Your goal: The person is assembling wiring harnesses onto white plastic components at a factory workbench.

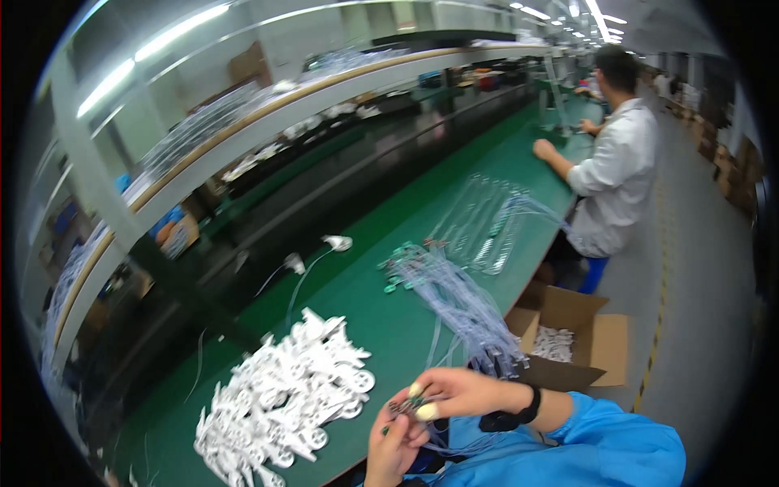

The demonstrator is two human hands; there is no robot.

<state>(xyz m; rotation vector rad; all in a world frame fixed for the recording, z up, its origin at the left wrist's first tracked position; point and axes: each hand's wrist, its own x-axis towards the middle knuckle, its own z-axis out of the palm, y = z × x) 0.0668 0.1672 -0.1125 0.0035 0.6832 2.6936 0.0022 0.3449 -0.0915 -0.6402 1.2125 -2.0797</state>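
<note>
At the bench's near edge, both my hands are closed around a small cluster of green and brown parts (406, 406) with thin bluish wires (462, 445) trailing below. My left hand (393, 450) grips the cluster from beneath, fingers curled. From the right, my right hand (466, 392) pinches it between thumb and forefinger, both in pale yellow finger cots. The exact shape of the parts is too small to make out. Just left of my hands lies a heap of white plastic pieces (284, 394). Beyond my right hand, a bundle of similar wires (466, 312) with green ends rests on the bench.
Clear plastic trays (487, 223) lie farther along the green bench (365, 284). A dark conveyor (308, 219) runs beside it under a loaded shelf (284, 101). An open carton (604, 349) with white pieces stands at right. A co-worker (621, 162) sits farther up.
</note>
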